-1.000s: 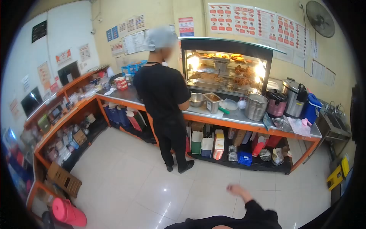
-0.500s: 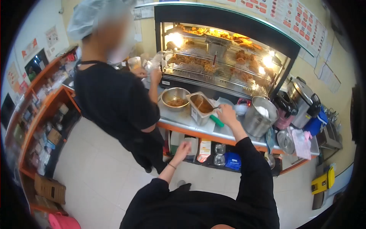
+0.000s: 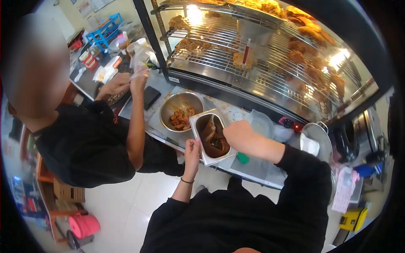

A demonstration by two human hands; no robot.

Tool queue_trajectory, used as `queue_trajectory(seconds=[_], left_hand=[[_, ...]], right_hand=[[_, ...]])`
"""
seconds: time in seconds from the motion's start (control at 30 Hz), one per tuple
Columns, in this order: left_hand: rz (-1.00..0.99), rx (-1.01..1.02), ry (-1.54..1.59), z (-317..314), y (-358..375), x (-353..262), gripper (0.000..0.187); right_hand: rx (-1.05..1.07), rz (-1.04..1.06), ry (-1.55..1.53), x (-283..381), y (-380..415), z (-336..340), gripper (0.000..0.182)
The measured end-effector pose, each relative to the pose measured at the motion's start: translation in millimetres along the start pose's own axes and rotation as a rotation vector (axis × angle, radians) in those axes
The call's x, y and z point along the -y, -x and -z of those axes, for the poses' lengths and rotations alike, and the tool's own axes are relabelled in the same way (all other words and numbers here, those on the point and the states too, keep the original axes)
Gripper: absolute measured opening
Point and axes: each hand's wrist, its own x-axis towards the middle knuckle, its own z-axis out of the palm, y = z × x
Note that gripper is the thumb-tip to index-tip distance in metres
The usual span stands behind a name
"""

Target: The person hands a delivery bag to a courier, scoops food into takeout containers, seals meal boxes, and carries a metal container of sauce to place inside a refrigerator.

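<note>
A deep rectangular steel container [image 3: 214, 161] of brown sauce sits near the counter's front edge. My left hand [image 3: 192, 154] is closed on its left rim. My right hand [image 3: 241, 134] is closed at its right side, over the sauce; a utensil in it is mostly hidden by the fingers and the container. To the left lies a steel bowl [image 3: 168, 106] with pieces of food in reddish sauce. A green handle [image 3: 242, 158] shows just right of the container.
A co-worker [image 3: 84, 139] in black stands at the left, holding a clear plastic bag [image 3: 141, 59]. Behind the counter rises a lit glass display [image 3: 236, 80] of fried food. A large steel pot [image 3: 322, 137] and a plastic bowl [image 3: 261, 122] are at the right.
My left hand has risen from below the counter to the container's rim. My view has come closer to the counter. The co-worker's hands still hold the plastic bag.
</note>
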Motion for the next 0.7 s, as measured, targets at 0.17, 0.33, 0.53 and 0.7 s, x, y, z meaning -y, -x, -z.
queue_trajectory(seconds=[0.17, 0.33, 0.53, 0.7], left_hand=[[-0.055, -0.192, -0.086, -18.8, -0.3, 9.3, 0.026], [-0.041, -0.243, -0.087, -18.5, -6.0, 17.5, 0.028], [0.039, -0.121, 0.147, -26.5, -7.5, 4.7, 0.024], [0.038, -0.087, 0.029, -20.6, -8.5, 8.6, 0.026]], right_hand=[[0.108, 0.263, 0.069, -20.2, -6.6, 15.5, 0.012], [0.289, 0.352, -0.143, -25.1, -27.2, -26.1, 0.018], [0.219, 0.05, -0.707, -70.8, -3.3, -44.7, 0.024], [0.214, -0.149, -1.143, -103.3, 36.3, -60.5, 0.026]])
